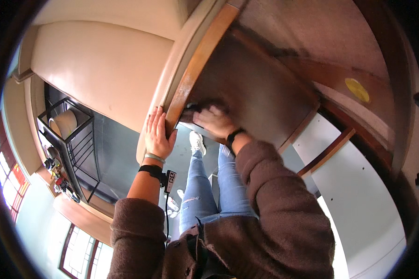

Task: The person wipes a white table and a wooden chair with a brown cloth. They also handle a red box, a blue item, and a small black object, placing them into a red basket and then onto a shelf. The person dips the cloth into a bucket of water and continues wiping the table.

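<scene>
My left hand (159, 134) lies flat, its fingers over the edge of a beige padded sofa (101, 69) and its thumb apart, near the end of a wooden rail (195, 66). To its right my right hand (214, 120) rests on a dark brown panel (258, 90) near its front corner, blurred. Its fingers are on or beside something dark that may be a cloth; the blur hides how they hold it. A black wristband is on each wrist, and a small device with a cable hangs at the left one.
A black metal rack (80, 139) holding a pale round container (63, 123) stands at the left. White panels (356, 185) with a wooden divider (330, 151) are at the right. A yellow round piece (357, 90) lies at the upper right. White shoes are on the grey floor (117, 157).
</scene>
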The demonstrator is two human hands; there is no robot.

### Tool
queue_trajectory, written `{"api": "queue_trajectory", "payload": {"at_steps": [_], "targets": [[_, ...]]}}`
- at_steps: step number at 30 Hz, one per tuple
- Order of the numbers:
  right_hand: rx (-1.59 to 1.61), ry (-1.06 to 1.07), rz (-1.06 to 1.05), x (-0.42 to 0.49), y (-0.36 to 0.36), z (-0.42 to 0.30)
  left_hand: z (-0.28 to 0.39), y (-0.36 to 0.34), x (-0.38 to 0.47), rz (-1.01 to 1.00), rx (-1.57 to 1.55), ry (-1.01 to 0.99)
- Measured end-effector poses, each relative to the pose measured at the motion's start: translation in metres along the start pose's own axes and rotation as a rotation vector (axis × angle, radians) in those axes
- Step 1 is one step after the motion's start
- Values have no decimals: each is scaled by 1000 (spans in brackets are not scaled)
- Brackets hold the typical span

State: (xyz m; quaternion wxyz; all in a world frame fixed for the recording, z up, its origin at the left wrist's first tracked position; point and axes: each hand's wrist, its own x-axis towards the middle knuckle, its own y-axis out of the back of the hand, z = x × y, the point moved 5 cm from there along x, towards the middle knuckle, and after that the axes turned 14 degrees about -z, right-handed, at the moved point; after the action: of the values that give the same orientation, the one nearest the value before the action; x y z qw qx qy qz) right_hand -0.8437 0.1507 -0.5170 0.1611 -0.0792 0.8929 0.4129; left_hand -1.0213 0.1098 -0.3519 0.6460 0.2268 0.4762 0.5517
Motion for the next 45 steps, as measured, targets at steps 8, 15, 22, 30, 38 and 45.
{"api": "queue_trajectory", "payload": {"at_steps": [8,15,22,30,38,45], "targets": [[180,-1055,330,-94,83,158,3,0,2,28,61,-27],[173,-598,-73,-99,-52,-39,5,0,2,38,36,-32],[87,-398,22,-95,-36,6,-1,-7,1,32,9,11],[449,-1569,692,-247,23,180,-3,-9,0,101,5,-54],[308,-1186,460,-210,53,229,-4,-10,-2,84,23,-13],[367,-1530,482,-302,3,216,-6,-10,-3,88,35,-26]]}}
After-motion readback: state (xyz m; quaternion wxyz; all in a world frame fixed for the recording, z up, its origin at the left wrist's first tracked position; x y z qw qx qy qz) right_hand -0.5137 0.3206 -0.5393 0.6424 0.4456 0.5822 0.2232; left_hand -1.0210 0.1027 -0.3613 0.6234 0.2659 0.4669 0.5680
